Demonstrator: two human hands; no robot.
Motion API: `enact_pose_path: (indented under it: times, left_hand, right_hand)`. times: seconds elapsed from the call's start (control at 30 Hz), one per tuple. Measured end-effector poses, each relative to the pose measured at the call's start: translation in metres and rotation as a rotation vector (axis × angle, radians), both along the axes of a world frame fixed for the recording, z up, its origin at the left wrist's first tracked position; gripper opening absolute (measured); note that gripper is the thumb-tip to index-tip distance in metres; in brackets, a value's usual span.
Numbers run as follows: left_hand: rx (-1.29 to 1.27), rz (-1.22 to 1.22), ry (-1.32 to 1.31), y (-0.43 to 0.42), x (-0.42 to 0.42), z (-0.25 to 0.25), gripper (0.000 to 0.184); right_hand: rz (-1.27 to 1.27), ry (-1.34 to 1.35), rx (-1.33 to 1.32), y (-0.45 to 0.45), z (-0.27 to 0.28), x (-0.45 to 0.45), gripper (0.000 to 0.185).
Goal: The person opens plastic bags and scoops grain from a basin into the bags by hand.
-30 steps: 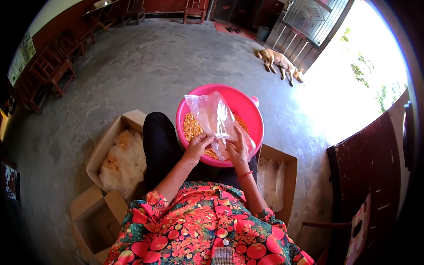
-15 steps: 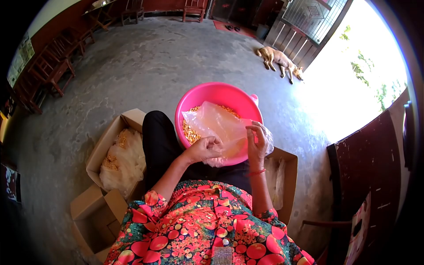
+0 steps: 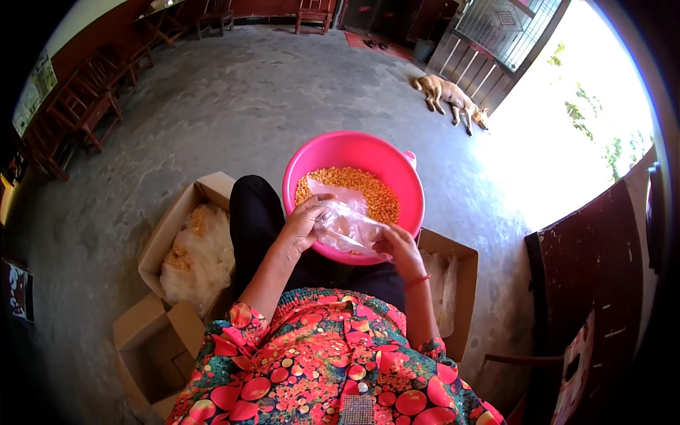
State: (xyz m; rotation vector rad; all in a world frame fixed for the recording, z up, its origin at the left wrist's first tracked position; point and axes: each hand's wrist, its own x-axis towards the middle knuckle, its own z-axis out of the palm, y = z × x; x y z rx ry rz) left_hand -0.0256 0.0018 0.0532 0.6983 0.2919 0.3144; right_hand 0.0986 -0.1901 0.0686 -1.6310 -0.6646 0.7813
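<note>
A clear plastic bag (image 3: 345, 225) is bunched between my two hands over the near side of a pink basin (image 3: 388, 161). My left hand (image 3: 303, 223) grips the bag's left side, fingers curled round the film. On its right side, my right hand (image 3: 401, 248) pinches the plastic near the basin's near rim. Behind the bag, yellow corn kernels (image 3: 368, 188) cover the basin's bottom. Part of the film hangs down toward the kernels. The basin sits at my lap, and my hands hide some of its near rim.
On my left stands a cardboard box (image 3: 170, 216) with plastic bags and some corn in it, beside another open box (image 3: 145, 340). A third box (image 3: 464, 297) with plastic is at my right. A dog (image 3: 450, 99) lies near the doorway; wooden chairs (image 3: 85, 113) line the wall.
The bag was spread wide across the basin and is now gathered up small. My left hand has moved up and left, my right hand lower and inward. More corn shows now.
</note>
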Motion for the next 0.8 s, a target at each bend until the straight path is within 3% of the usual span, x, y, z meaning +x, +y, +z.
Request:
enact_pose_path:
  times: [0.07,0.1,0.13,0.2,0.27,0.33,0.37,0.4,0.43,0.53,0.63,0.67,0.73,0.77,0.8]
  left_hand:
    - [0.048,-0.002,0.031,-0.004,0.003,-0.001,0.018]
    - [0.136,-0.098,0.041,-0.005,0.0,0.0,0.017]
    - [0.224,-0.195,0.05,-0.007,-0.002,0.002,0.017]
    - [0.325,-0.085,0.096,-0.022,0.0,-0.001,0.016]
    - [1.041,-0.121,0.068,-0.022,0.002,-0.015,0.017]
    - [0.983,-0.125,0.145,-0.022,0.003,-0.019,0.018]
    - [0.963,-0.039,0.154,-0.019,0.008,-0.028,0.018]
    - [0.942,0.045,0.164,-0.017,0.009,-0.029,0.018]
    - [0.738,0.111,0.108,-0.016,0.011,-0.029,0.021]
    - [0.789,0.206,0.083,-0.004,0.02,-0.024,0.022]
    - [0.811,0.197,0.039,-0.003,0.029,-0.015,0.026]
    - [0.848,0.189,0.007,-0.003,0.031,-0.013,0.026]
    - [0.739,0.175,-0.011,-0.005,0.036,-0.014,0.027]
    - [0.679,0.242,-0.03,-0.003,0.037,-0.014,0.027]
    - [0.618,0.308,-0.048,-0.001,0.038,-0.014,0.028]
  right_hand:
    - [-0.102,0.519,0.292,0.0,0.0,0.012,0.02]
    - [-0.102,0.62,0.373,-0.001,-0.009,0.023,0.017]
    - [-0.103,0.62,0.373,-0.003,-0.014,0.031,0.017]
    - [-0.094,0.726,0.504,-0.003,-0.014,0.039,0.017]
    - [-0.063,0.738,0.513,0.0,-0.007,0.037,0.014]
    - [-0.171,0.606,0.557,0.011,0.017,0.023,0.022]
    - [-0.183,0.556,0.555,0.012,0.019,0.022,0.035]
    - [-0.183,0.556,0.554,0.014,0.025,0.02,0.035]
    - [-0.185,0.405,0.544,0.016,0.033,0.015,0.036]
    - [-0.055,0.164,0.467,0.021,0.034,0.01,0.026]
    - [0.076,-0.375,0.312,0.042,0.029,-0.005,0.023]
    - [0.073,-0.805,0.259,0.048,0.034,-0.01,0.026]
    - [0.098,-1.115,-0.04,0.057,0.016,-0.008,0.027]
    - [0.112,-1.12,-0.215,0.057,-0.001,-0.001,0.025]
    - [0.114,-1.12,-0.214,0.056,-0.02,0.012,0.025]
